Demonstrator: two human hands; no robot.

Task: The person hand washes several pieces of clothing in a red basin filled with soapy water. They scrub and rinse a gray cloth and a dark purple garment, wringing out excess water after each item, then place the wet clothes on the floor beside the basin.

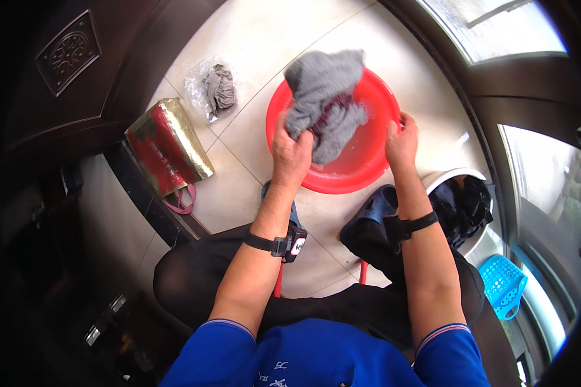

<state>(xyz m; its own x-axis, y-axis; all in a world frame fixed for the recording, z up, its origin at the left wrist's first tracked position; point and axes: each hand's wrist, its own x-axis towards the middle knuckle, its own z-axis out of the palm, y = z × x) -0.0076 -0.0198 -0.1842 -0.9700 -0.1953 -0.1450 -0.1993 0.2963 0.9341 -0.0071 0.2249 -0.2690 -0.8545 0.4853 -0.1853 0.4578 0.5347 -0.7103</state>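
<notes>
A red plastic basin stands on the tiled floor with some water and a few suds in it. My left hand grips a grey piece of cloth with a dark red patch, held over the basin's left side; its upper end reaches past the far rim and is blurred. My right hand is on the basin's right rim, thumb on one side and fingers on the other.
A crumpled grey-brown cloth lies on clear plastic at the upper left. Below it lies a gold and red bag. On the right are a white bucket with black material inside and a blue plastic basket. Blue shoes flank the near floor.
</notes>
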